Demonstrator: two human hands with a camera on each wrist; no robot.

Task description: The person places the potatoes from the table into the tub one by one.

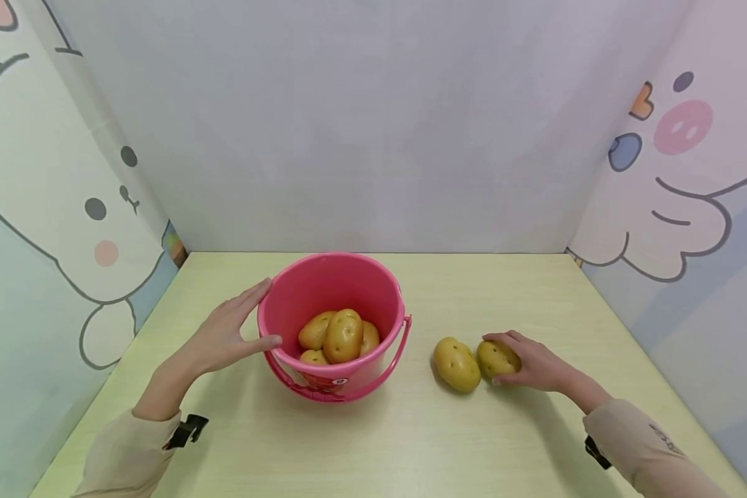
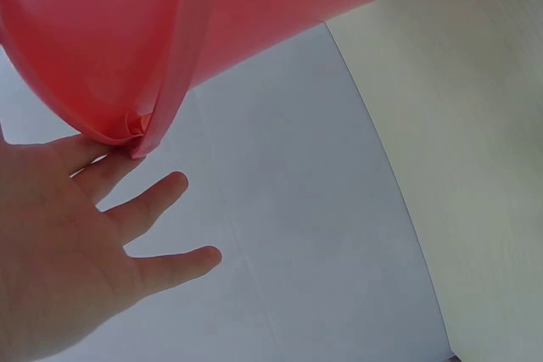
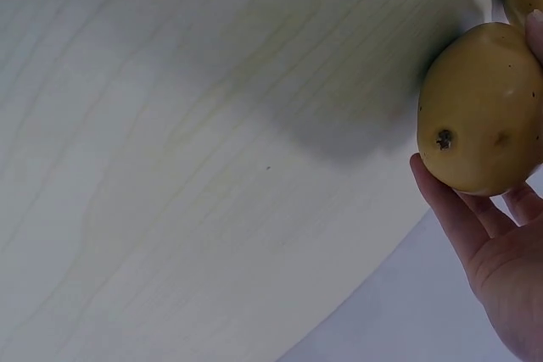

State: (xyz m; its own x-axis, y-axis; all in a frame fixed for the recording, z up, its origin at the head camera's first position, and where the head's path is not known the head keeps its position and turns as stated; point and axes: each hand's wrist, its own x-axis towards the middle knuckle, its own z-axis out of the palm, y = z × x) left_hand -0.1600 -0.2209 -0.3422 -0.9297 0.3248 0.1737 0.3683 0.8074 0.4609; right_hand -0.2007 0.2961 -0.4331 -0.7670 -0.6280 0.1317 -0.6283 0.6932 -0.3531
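Note:
A pink bucket [image 1: 333,270] stands left of centre on the table, with several yellow potatoes [image 1: 344,335] inside. My left hand [image 1: 227,335] rests against the bucket's left rim, fingers spread and mostly straight, thumb at the near edge. In the left wrist view, two fingers of the left hand [image 2: 76,235] touch the rim by the handle joint. On the right, my right hand [image 1: 532,363] grips a potato [image 1: 496,358] between thumb and fingers. The right wrist view shows this potato [image 3: 479,112] with the fingers around its side. Another potato [image 1: 457,364] lies just left of it.
The bucket's pink handle [image 1: 382,377] hangs down over its near side. A pale wood-grain table [image 1: 423,443] carries everything. Behind it rises a plain light wall [image 1: 373,138], and cartoon-printed panels stand at the left [image 1: 43,194] and right [image 1: 691,207].

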